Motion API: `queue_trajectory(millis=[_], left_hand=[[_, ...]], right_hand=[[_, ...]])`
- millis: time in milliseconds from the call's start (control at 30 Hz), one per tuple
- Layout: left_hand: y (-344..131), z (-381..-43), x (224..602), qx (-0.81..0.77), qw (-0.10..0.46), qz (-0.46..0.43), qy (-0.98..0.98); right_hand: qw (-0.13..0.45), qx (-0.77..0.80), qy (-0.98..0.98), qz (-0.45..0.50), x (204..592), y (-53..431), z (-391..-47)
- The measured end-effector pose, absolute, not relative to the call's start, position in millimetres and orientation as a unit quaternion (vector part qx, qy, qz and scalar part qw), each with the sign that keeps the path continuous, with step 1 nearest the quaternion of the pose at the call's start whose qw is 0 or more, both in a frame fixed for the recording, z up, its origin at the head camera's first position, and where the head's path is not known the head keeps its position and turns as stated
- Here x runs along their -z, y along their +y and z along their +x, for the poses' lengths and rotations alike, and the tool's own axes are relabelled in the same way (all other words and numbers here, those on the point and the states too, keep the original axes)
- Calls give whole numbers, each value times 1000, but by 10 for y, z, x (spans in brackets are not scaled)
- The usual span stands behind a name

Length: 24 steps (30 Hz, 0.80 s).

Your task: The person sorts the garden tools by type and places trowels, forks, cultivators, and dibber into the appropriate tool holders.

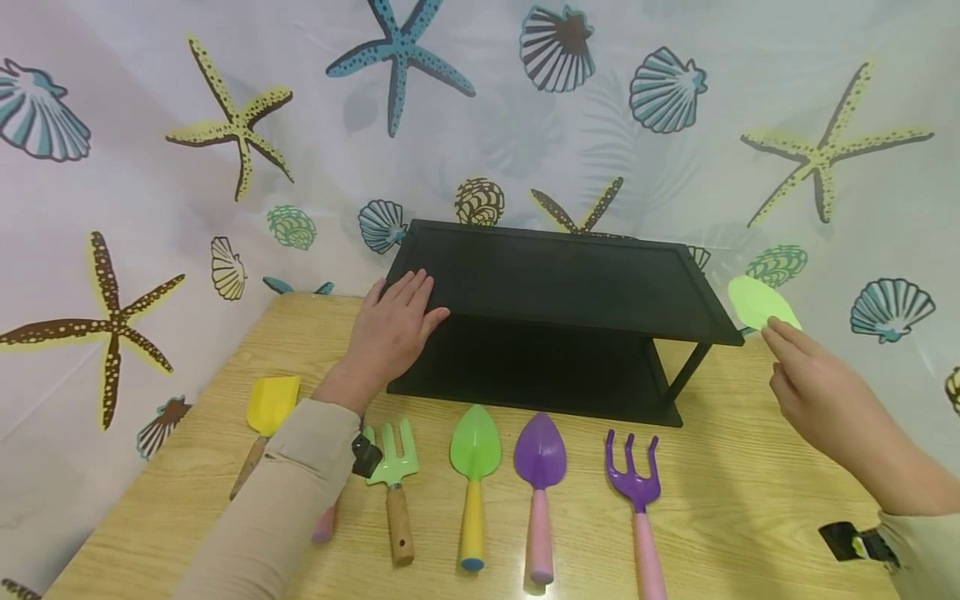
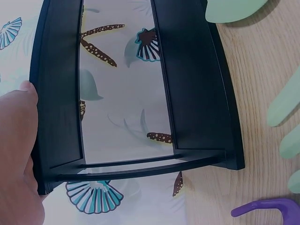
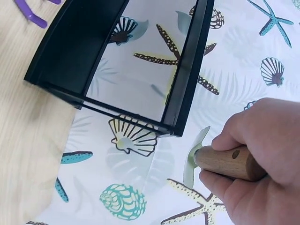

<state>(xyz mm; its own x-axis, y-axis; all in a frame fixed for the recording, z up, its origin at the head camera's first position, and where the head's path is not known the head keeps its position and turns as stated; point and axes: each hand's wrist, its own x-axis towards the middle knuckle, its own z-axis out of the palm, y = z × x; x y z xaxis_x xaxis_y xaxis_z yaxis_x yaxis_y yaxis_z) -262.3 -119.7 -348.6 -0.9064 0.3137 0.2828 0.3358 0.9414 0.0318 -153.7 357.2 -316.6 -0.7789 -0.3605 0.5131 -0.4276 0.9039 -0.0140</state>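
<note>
A black two-tier shelf rack stands at the back of the wooden table. My left hand rests on the left end of its top board, fingers extended over the edge; the left wrist view shows the thumb side against the rack. To the right of the rack, raised in front of the cloth, my right hand grips a hand trowel with a pale green blade. Its wooden handle lies between thumb and fingers in the right wrist view. The trowel is apart from the rack.
In front of the rack lie a yellow shovel, a light green fork, a green trowel, a purple trowel and a purple fork. A pink handle shows beside the left sleeve. A sea-patterned cloth hangs behind.
</note>
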Motion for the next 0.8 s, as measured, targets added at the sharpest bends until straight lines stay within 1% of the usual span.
queue_trajectory(millis=[100, 167, 233, 533, 800], left_hand=[[-1204, -2627, 3493, 39, 137, -166, -976], [-1206, -2628, 3495, 41, 136, -165, -976], [-1205, -2631, 3497, 41, 138, -165, -976], [-1195, -2638, 3516, 40, 147, -168, -974], [-1204, -2642, 3520, 41, 144, -165, -975]], right_hand=[[241, -68, -944, 212, 3107, 3493, -1625], [240, -66, -944, 218, 3080, 3442, -1686], [225, -65, -948, 217, 3047, 3388, -1739], [192, -69, -955, 213, 2990, 3168, -1979], [98, -63, -974, 192, 2910, 3011, -2211]])
